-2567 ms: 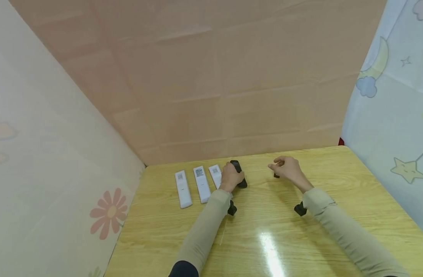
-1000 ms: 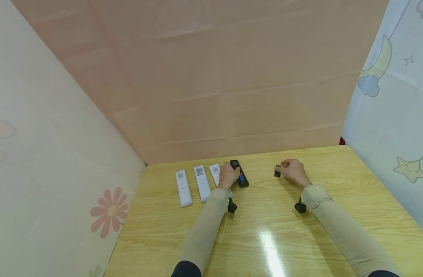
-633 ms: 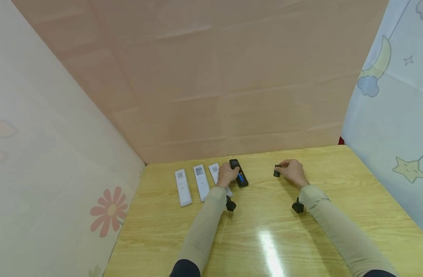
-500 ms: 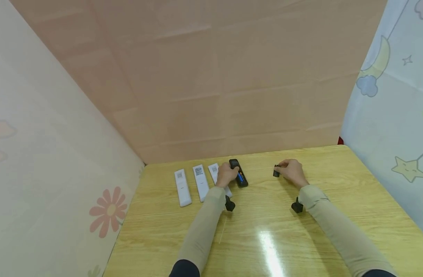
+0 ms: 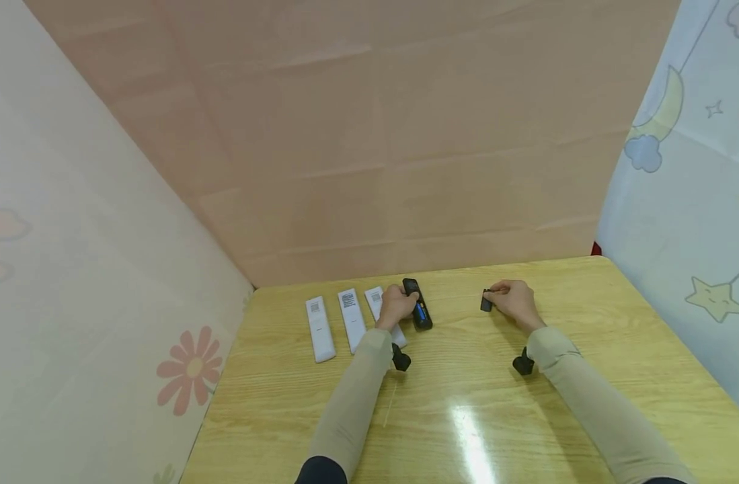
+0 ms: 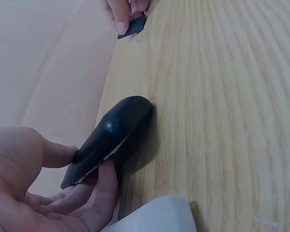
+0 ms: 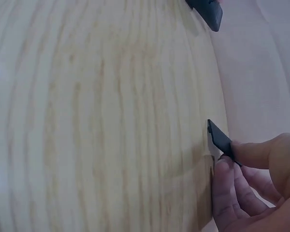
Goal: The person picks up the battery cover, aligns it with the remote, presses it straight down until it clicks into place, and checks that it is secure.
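Observation:
My left hand [image 5: 397, 306] grips a black remote control [image 5: 426, 321], thumb on one side and fingers on the other. A blue battery [image 5: 419, 310] shows in its uncovered back in the head view. The left wrist view has the remote's smooth black side [image 6: 113, 128] tilted close over the wood. Off to the right, my right hand [image 5: 516, 300] pinches a small flat black battery cover [image 5: 486, 304] between thumb and fingers. Seen from the right wrist, the cover [image 7: 220, 139] stands slanted close over the tabletop, apart from the remote.
Three white remotes lie side by side at the left: an outer one [image 5: 321, 333], a middle one [image 5: 353, 323] and one [image 5: 374, 298] partly behind my left hand. The wooden table [image 5: 466, 363] ends at a brown back sheet [image 5: 345, 202], with pale patterned side walls.
The remote has turned in my left hand, so its blue battery now shows. My right hand's loosely curved fingers have closed on the cover, which shows more plainly; lately both hands stay nearly still.

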Demonstrator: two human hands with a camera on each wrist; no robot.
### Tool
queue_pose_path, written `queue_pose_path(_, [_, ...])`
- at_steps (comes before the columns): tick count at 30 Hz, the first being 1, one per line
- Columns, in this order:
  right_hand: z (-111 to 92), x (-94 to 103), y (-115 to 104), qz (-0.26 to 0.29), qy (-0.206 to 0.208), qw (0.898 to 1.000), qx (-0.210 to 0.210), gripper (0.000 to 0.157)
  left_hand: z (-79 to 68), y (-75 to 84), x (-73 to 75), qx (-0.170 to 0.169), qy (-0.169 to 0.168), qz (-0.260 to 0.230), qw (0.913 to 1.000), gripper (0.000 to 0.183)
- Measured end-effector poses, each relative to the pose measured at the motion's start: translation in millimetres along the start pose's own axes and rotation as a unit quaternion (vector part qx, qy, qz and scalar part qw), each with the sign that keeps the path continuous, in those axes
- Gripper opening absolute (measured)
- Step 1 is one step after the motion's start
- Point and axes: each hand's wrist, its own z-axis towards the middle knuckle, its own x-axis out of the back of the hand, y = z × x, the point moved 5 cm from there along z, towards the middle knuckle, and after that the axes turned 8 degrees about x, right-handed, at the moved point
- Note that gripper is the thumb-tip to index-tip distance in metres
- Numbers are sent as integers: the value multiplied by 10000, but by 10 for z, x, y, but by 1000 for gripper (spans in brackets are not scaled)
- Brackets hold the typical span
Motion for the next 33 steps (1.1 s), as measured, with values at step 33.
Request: queue_pose_path(33, [-45, -32, -348, 1047, -525, 9926, 319, 32, -146, -96, 40, -63, -988, -2310, 9679, 52])
